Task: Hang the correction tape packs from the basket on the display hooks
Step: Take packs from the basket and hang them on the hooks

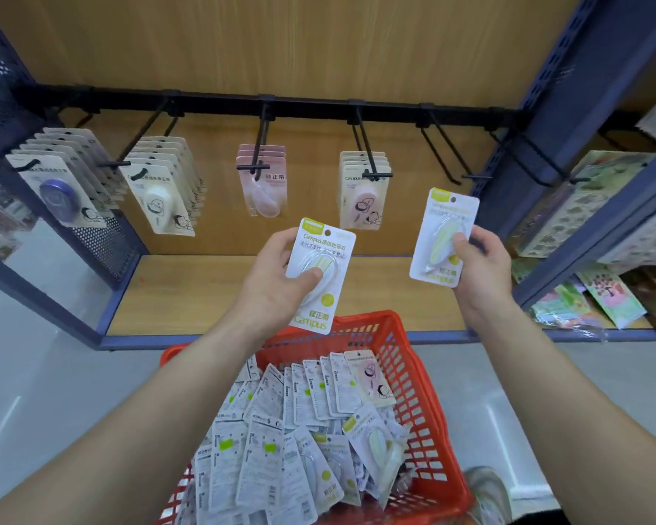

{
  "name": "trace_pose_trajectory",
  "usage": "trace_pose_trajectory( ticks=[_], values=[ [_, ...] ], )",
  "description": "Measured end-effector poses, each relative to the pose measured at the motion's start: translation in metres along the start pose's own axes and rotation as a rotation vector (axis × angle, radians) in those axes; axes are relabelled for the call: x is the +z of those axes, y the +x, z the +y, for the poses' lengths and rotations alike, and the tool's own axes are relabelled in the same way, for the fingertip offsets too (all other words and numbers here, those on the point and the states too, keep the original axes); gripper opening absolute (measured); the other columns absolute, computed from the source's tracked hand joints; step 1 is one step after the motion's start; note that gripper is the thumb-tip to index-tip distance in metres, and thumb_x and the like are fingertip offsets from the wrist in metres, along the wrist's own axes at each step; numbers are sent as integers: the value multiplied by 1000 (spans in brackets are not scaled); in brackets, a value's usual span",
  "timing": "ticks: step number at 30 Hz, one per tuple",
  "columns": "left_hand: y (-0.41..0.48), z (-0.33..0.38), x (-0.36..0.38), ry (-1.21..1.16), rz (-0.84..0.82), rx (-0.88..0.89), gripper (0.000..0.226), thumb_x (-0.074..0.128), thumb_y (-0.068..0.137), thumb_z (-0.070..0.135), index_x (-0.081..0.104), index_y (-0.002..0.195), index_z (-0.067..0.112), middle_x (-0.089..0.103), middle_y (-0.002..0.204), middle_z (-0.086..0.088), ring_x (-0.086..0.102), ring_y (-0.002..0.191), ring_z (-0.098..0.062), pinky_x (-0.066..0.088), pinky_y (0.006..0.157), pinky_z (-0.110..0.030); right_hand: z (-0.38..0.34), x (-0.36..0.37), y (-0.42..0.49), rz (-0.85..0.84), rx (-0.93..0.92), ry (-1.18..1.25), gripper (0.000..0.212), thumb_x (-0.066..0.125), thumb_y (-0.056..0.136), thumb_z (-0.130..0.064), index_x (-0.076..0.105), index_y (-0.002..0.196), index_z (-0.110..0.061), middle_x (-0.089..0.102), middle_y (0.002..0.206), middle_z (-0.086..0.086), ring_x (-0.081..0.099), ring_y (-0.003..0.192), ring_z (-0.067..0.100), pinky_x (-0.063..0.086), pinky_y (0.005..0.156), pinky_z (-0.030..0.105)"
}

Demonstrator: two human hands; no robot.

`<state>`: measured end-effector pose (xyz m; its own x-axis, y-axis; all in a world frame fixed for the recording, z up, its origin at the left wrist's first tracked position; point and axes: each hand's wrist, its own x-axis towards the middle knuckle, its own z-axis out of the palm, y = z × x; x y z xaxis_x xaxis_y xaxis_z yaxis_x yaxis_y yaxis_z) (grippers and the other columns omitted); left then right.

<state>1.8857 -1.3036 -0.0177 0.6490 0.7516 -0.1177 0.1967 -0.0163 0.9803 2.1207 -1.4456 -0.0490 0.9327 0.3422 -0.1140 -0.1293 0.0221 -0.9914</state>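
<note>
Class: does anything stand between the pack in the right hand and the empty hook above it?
Nothing visible does. The right hand holds the green pack just below the empty hook, whose tip is bare. The nearest hung packs sit further left.

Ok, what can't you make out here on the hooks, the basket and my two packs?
Head view throughout.
The red plastic basket: near end cut off by the bottom edge.
Small print on the white-and-green correction tape pack in the left hand: too small.
The cream cartoon-printed packs, second from left: front card hides the rest, count unclear.
</note>
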Motion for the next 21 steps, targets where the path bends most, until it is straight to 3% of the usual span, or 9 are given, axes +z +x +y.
trace_pose_trajectory(
  ticks=[5,11,13,15,18,21],
  values=[
    [9,4,23,12,-20,19,47,66,97,4,51,128,35,72,94,24,71,82,7,61,69,-22,-9,-4,22,-11,-39,-26,15,60,102,-16,68,111,-25,77,96,-10,74,101,22,58,94,54],
    [14,0,36,8,-47,1,48,64,97,1,51,131,32,72,99,20,71,81,6,62,69,-24,-8,-5,27,27,-62,-57,21,62,101,-23,66,122,-19,77,94,-12,74,94,13,60,80,40],
    [16,-1,36,6,-47,1,48,65,97,2,51,134,30,71,101,18,71,80,6,62,67,-24,-6,-4,30,28,-50,-90,24,64,99,-30,66,122,-23,77,97,-9,75,98,18,61,85,44],
    [18,-1,37,-3,-40,7,48,66,96,2,51,134,28,72,102,16,70,78,8,59,62,-19,-7,1,36,34,-18,-111,21,66,97,-36,67,116,-27,76,100,-4,74,100,25,62,85,50],
    [21,-2,37,-21,-25,4,45,68,95,3,52,129,28,72,101,15,70,77,8,58,59,-20,-12,15,48,38,81,-153,32,65,98,-43,64,117,-17,68,107,-2,71,102,25,64,66,38],
    [22,-5,37,-12,-21,-12,44,72,93,6,53,126,28,74,103,14,73,87,-2,62,68,-29,-9,28,53,71,198,-279,44,66,94,-50,60,115,-13,60,108,0,66,107,30,63,71,43]
  ],
)
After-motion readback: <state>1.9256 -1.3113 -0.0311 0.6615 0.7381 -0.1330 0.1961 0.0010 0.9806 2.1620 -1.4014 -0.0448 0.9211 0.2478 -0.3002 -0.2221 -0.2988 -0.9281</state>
